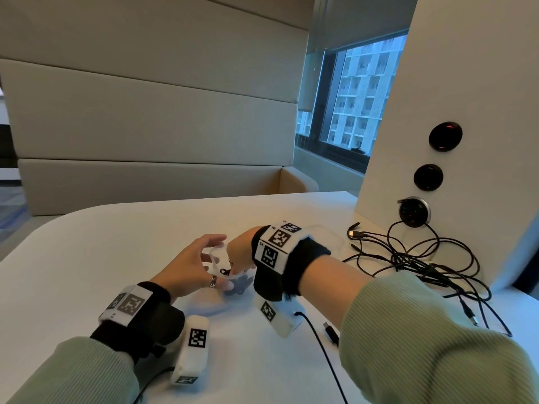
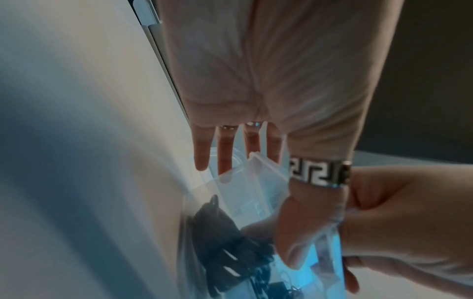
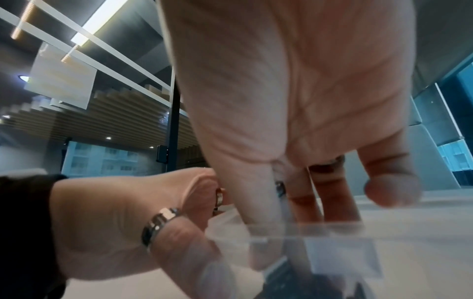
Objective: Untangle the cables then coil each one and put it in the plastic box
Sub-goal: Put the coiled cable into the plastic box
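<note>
Dim, cool window (image 1: 361,91) daylight — wrist views blurred, edges warped.

You sit at a white table (image 1: 122,228) with a rounded far-left corner. Behind it, a beige padded bench (image 1: 151,182) with a high back of stacked horizontal cushions (image 1: 151,118) fills the far side. To the far right, a dark-framed window (image 1: 358,94) shows a pale high-rise building (image 1: 364,83) in cool daylight. At the right, a white panel (image 1: 466,83) stands on the table, carrying two round black sockets (image 1: 445,136) and a metal-rimmed port (image 1: 414,212). Blue-grey carpet (image 1: 11,205) shows at the far left. In the right wrist view, the ceiling has wooden slats (image 3: 115,113) and long strip lights (image 3: 100,22).
</note>
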A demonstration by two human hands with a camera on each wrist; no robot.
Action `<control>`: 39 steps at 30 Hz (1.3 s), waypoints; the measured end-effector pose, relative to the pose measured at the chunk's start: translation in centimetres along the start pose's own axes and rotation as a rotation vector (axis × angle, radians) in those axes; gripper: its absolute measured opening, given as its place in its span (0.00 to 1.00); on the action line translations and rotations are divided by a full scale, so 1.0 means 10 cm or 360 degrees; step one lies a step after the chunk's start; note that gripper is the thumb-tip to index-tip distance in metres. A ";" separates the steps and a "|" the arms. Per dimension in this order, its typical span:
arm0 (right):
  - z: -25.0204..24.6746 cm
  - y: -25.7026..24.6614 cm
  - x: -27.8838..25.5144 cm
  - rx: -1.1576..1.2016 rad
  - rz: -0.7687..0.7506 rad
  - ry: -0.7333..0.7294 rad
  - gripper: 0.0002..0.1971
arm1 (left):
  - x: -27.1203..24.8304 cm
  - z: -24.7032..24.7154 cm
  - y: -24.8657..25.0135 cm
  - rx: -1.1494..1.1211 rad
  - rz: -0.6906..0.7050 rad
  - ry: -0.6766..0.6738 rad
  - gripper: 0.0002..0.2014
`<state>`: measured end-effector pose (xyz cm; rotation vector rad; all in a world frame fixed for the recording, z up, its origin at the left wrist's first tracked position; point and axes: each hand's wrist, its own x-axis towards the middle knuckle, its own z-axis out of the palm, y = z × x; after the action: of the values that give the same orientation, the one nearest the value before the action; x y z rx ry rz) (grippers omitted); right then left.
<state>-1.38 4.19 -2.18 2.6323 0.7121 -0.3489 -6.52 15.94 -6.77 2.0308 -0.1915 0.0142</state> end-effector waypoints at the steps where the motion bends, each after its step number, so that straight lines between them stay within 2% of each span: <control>1: -0.02 0.01 0.05 -0.0020 -0.0007 -0.0015 0.17 | 0.00 0.00 0.00 -0.0002 0.0002 -0.0004 0.44; 5: -0.06 0.03 -0.01 0.0006 -0.0016 0.0033 0.15 | 0.00 -0.01 -0.01 -0.0036 -0.0005 -0.0028 0.45; 8: -0.12 0.10 -0.27 0.0428 -0.0052 0.0040 0.07 | 0.01 -0.01 -0.02 -0.0024 -0.0015 -0.0038 0.43; 10: -0.15 0.17 -0.40 0.0550 -0.0115 0.0080 0.10 | 0.02 -0.01 -0.03 -0.0011 -0.0024 -0.0034 0.41; 16: -0.18 0.22 -0.41 0.0444 -0.0302 0.0135 0.10 | 0.04 -0.01 -0.04 -0.0023 -0.0065 -0.0020 0.38; 20: -0.10 0.09 -0.32 0.0343 -0.0278 0.0210 0.08 | 0.03 -0.01 -0.05 -0.0024 -0.0058 -0.0002 0.37; 27: 0.01 0.16 -0.22 0.0617 -0.0241 0.0196 0.08 | 0.03 -0.01 -0.04 0.0008 -0.0053 -0.0003 0.37; 30: 0.05 0.23 -0.25 0.0722 -0.0315 0.0175 0.11 | 0.02 -0.01 -0.03 0.0012 -0.0038 -0.0005 0.35; 33: 0.05 0.38 -0.35 0.0934 -0.0369 0.0276 0.14 | 0.03 -0.02 -0.03 -0.0007 -0.0035 -0.0008 0.35; 37: -0.03 0.66 -0.63 0.1293 -0.0212 0.0603 0.14 | 0.03 -0.02 -0.04 -0.0018 -0.0055 0.0003 0.36; 39: -0.03 0.81 -0.85 0.1390 -0.0111 0.0692 0.13 | 0.04 -0.03 -0.03 0.0000 -0.0049 0.0039 0.36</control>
<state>-4.21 -5.78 3.39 3.5838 0.9429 -0.1037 -6.07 16.32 -6.88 2.0322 -0.1450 0.0197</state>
